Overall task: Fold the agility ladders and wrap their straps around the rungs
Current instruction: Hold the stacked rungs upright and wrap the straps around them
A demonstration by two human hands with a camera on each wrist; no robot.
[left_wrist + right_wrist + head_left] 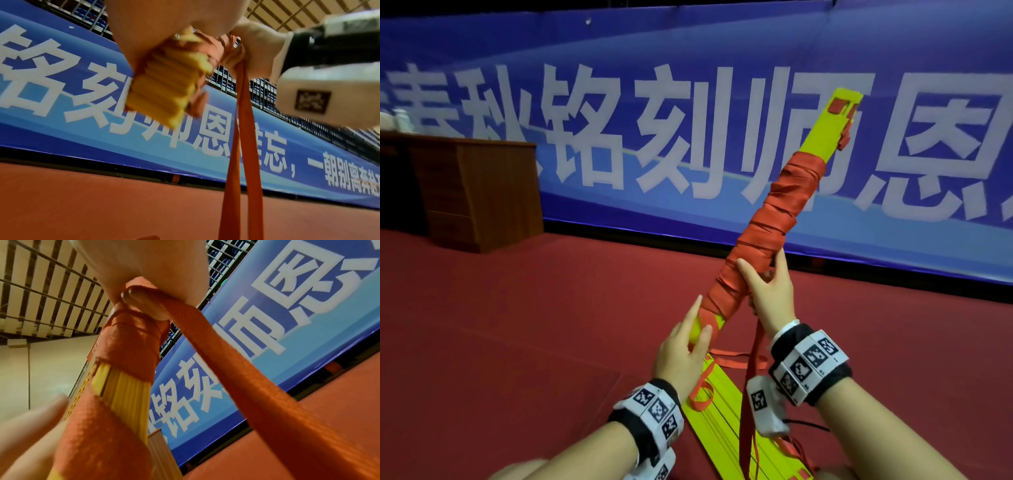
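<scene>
I hold a bundle of yellow rungs tilted up to the right, most of its length wound in orange strap. My left hand grips its bare yellow lower end. My right hand grips the wrapped part just above, thumb on the near side. The free orange strap loops over one of the right hand's fingers and hangs in two lengths to the floor. The bundle's underside shows yellow edges below the wrap. A second folded yellow ladder lies on the floor under my hands.
Red carpet covers the floor. A wooden desk stands at the left. A long blue banner with white characters runs along the back. Loose strap loops lie over the ladder on the floor.
</scene>
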